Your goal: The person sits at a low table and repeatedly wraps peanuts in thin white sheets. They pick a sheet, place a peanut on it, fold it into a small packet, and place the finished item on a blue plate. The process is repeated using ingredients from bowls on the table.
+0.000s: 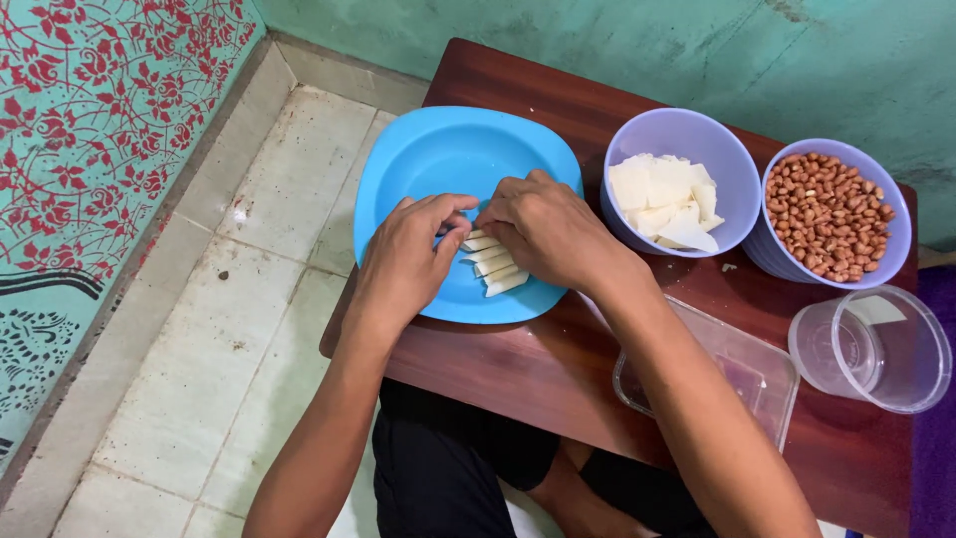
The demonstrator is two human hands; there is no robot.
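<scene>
Head view showed your left hand (410, 254) and right hand (543, 224) pinching a white rolled strip (478, 242) on the blue plate (438, 149), fingers narrow.

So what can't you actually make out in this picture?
- What the fingertips pinch: left hand and right hand cover it, above the rolled white strips on the square blue plastic plate.
- The clear rectangular plastic tray: the right forearm hides part of it.
- The lilac bowl of peanuts: its left side sits behind the lilac bowl of white sheets.
- The low brown wooden table: cut off by the bottom edge.
</scene>
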